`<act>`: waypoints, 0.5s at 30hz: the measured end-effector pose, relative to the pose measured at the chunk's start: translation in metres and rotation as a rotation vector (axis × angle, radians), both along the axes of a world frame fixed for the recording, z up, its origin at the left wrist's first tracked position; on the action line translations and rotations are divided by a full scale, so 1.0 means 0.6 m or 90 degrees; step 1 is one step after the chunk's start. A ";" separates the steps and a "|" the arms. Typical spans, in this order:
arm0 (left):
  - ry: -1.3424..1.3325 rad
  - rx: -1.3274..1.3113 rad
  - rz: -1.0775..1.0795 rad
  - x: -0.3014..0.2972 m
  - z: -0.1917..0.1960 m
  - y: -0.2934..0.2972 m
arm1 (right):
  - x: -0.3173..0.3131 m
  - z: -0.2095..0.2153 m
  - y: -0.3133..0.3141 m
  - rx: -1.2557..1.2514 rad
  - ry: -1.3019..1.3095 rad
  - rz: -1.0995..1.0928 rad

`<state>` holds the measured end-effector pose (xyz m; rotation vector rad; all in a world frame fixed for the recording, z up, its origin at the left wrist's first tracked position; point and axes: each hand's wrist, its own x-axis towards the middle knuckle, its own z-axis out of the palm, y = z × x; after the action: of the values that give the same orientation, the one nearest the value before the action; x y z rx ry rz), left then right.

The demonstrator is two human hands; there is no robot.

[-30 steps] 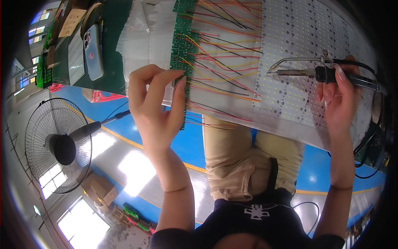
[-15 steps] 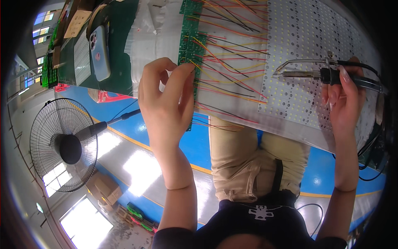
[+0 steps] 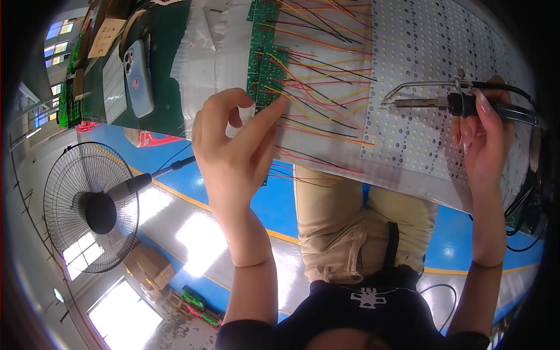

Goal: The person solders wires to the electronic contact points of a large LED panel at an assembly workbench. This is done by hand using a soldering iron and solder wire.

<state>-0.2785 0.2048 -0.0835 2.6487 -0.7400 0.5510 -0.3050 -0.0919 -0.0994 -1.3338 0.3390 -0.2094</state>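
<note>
My left hand [image 3: 230, 143] reaches over the green circuit boards [image 3: 259, 70], its fingers bent and one stretched toward the thin wires. A yellow wire [image 3: 332, 119] bows away from its fingertips, which seem closed on a wire; the exact grip is hidden. Red, black and yellow wires run from the boards toward the white LED panel [image 3: 408, 52]. In my right hand [image 3: 487, 128] is a soldering iron [image 3: 417, 104] with a black handle, its tip pointing left above the panel. A bent metal tube [image 3: 426, 85] is fixed alongside it.
A light blue phone [image 3: 140, 87] lies on the green tabletop [image 3: 163, 76] at the left. Black cables [image 3: 519, 90] trail from the iron at the right. Beyond the table's near edge stands a floor fan [image 3: 99, 210], with cardboard boxes [image 3: 149, 268] farther back on the floor.
My left hand's fingertips have shifted right over the wires, and a yellow wire bows more. My right hand holds the soldering iron in nearly the same place.
</note>
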 end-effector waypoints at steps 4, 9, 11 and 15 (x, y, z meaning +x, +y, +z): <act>0.008 0.004 -0.030 -0.005 0.011 -0.009 | 0.001 0.000 0.001 0.014 -0.006 0.008; 0.031 -0.104 -0.089 -0.019 -0.006 -0.048 | 0.001 0.006 0.007 0.012 0.007 -0.005; 0.017 -0.098 -0.113 -0.024 -0.010 -0.069 | 0.002 0.010 0.009 0.042 0.011 -0.015; 0.011 -0.052 -0.131 -0.020 -0.010 -0.099 | 0.003 0.007 0.005 0.060 0.002 -0.003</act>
<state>-0.2905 0.1454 -0.0895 2.4615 -0.9508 0.4900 -0.3030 -0.0892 -0.0951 -1.2412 0.3499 -0.1935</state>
